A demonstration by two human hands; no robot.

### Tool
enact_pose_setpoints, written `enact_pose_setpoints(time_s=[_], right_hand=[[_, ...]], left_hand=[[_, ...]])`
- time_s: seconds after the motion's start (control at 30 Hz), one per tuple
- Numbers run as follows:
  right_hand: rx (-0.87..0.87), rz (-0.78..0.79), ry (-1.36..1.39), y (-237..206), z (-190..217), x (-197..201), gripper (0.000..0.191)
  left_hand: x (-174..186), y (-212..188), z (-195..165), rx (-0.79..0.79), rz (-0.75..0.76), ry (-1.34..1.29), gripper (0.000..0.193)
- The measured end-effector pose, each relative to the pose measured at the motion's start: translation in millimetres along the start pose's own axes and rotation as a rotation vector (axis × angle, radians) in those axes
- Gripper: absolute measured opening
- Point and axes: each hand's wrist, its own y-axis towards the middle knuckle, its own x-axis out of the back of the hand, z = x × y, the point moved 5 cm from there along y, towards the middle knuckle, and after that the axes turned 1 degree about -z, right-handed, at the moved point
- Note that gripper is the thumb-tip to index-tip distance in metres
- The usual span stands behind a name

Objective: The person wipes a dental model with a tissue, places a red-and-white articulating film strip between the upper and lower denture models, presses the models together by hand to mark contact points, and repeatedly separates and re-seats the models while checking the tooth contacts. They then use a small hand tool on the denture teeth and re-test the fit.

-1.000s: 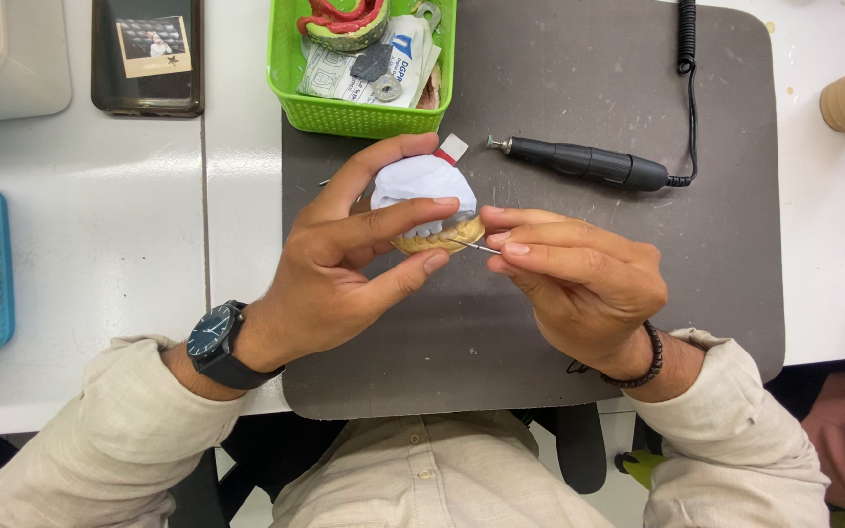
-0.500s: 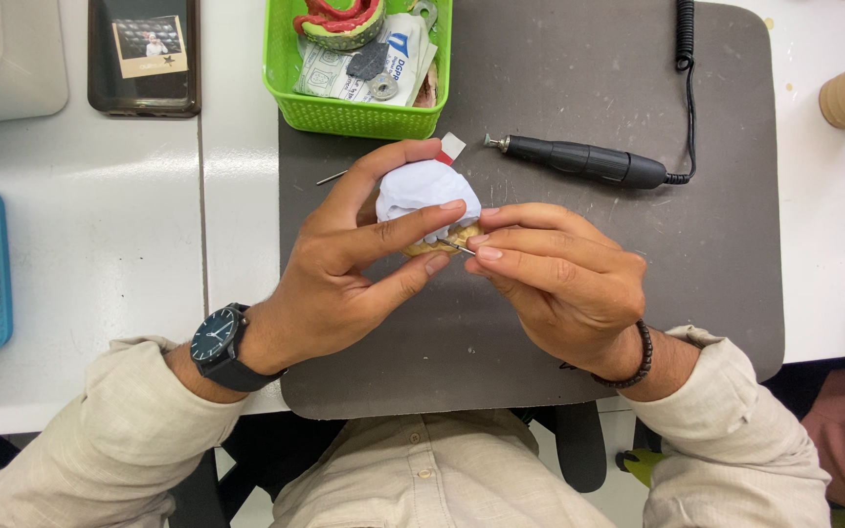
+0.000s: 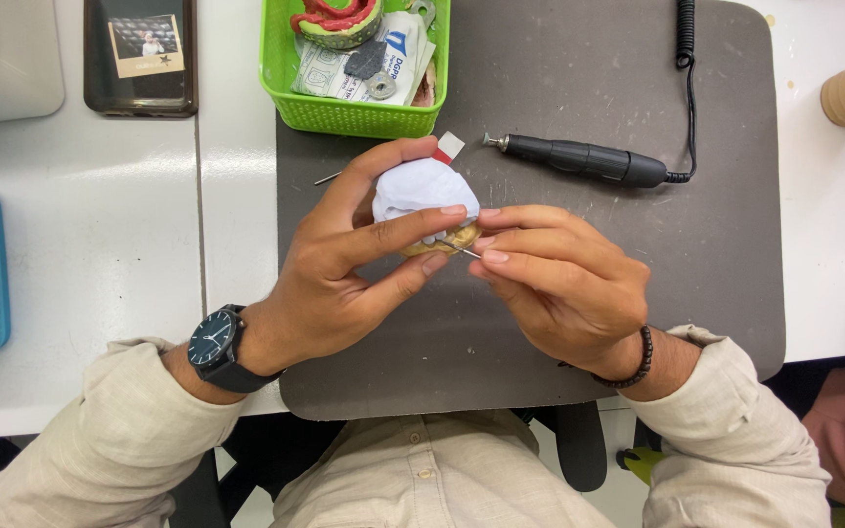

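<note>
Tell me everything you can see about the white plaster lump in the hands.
The white plaster lump looks matte and rounded, like a dental cast, with a tan, toothed-looking part along its lower edge. It is held above the grey mat. The left hand clasps it, thumb across its front; the right hand puts a thin metal tool to the tan part.

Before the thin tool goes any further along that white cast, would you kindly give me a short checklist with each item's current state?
1. Left hand grips the white cast firmly, thumb and fingers around it: ok.
2. Right hand pinches the thin metal tool: ok.
3. Tool tip on the yellowish part under the cast: cannot tell, fingers hide it.
4. Work held above the grey mat: ok.
5. Black handpiece lies apart from both hands: ok.
</note>
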Motion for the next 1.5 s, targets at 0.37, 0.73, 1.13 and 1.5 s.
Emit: enact_pose_setpoints(time_s=[0.37, 0.73, 1.13, 1.5], right_hand=[[-0.055, 0.009, 0.105, 11, -2, 19, 0.024], [-0.155, 0.267, -0.084, 9, -15, 0, 0.024], [-0.137, -0.082, 0.165, 0, -6, 24, 0.026], [0.003, -0.035, 0.052, 5, 5, 7, 0.027]], left_hand=[[2, -3, 4, 0.055, -0.022, -0.167, 0.04], [2, -2, 1, 0.023, 0.008, -0.125, 0.052], [0, -3, 1, 0.057, -0.007, -0.231, 0.048], [-1, -3, 0, 0.012, -0.001, -0.12, 0.055]])
